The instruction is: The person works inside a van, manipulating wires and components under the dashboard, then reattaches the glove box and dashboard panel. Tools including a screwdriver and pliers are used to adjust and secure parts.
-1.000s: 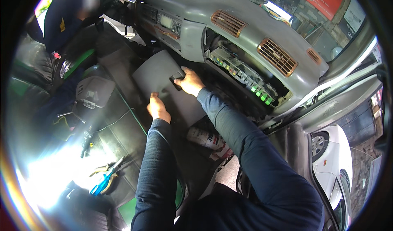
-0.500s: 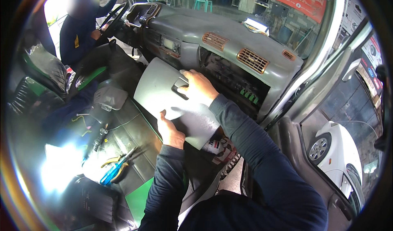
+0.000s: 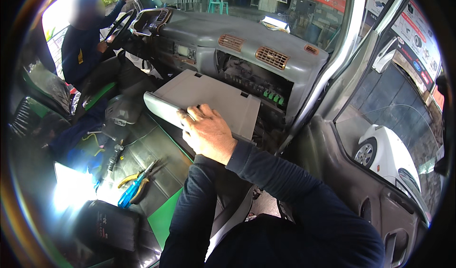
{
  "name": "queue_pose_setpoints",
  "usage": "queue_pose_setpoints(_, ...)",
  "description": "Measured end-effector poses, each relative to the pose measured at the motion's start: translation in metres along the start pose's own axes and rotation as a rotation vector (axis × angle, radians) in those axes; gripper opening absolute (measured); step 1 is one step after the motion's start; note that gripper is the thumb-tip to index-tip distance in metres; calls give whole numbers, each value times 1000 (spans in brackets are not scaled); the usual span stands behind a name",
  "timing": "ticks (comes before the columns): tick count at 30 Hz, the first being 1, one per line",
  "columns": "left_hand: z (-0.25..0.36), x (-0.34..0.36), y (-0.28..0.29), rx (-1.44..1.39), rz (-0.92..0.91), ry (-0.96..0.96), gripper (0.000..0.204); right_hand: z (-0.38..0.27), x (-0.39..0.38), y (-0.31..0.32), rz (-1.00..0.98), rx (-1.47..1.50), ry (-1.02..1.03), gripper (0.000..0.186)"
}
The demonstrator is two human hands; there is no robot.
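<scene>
Now the right hand [image 3: 211,132] curls over the near rim of the grey panel [image 3: 216,93], which stretches far from that grip, long axis left-to-right (left hand largely hidden; cannot tell its hold).

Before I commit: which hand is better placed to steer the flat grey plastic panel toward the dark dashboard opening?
Probably the right hand: its fingers curl over the panel at its near edge; the left hand is hidden, hold unclear.

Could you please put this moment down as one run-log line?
right hand: on grey panel | left hand: hidden from view | grey panel: in front of dashboard opening | pliers, blue-handled screwdriver: on seat
</scene>
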State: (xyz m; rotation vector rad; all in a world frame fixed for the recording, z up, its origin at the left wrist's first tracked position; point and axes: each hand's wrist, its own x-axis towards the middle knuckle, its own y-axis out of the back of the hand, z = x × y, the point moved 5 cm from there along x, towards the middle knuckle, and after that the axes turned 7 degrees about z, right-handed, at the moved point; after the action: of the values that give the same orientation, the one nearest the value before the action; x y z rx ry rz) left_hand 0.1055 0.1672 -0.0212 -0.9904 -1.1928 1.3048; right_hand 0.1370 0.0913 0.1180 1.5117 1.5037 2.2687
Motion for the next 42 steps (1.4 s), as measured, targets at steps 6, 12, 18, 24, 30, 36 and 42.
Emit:
queue_pose_setpoints(6, -12, 0, -10, 46, 78, 72, 70, 14, -12, 6, 125, -112, 24, 43)
queue_pose_setpoints(12, -27, 0, -17, 68, 64, 141, 72, 39, -6, 17, 62, -227, -9, 39)
queue_pose_setpoints(18, -60, -5, -30, 68, 32, 235, 74, 59, -1, 23, -17, -228, -31, 32)
queue_pose_setpoints(24, -79, 2, -36, -37, -71, 403, 79, 72, 7, 14, -64, -196, -53, 29)
queue_pose_setpoints(30, -92, 26, -33, -114, -101, 446, 93, 93, 10, 10, -96, -252, -56, 34)
queue_pose_setpoints(36, -113, 43, -32, -25, -10, 418, 97, 120, 12, 13, -81, -250, -78, 29)
queue_pose_setpoints(42, -132, 67, -40, -85, -10, 480, 104, 143, 18, 13, -162, -292, -101, 50)
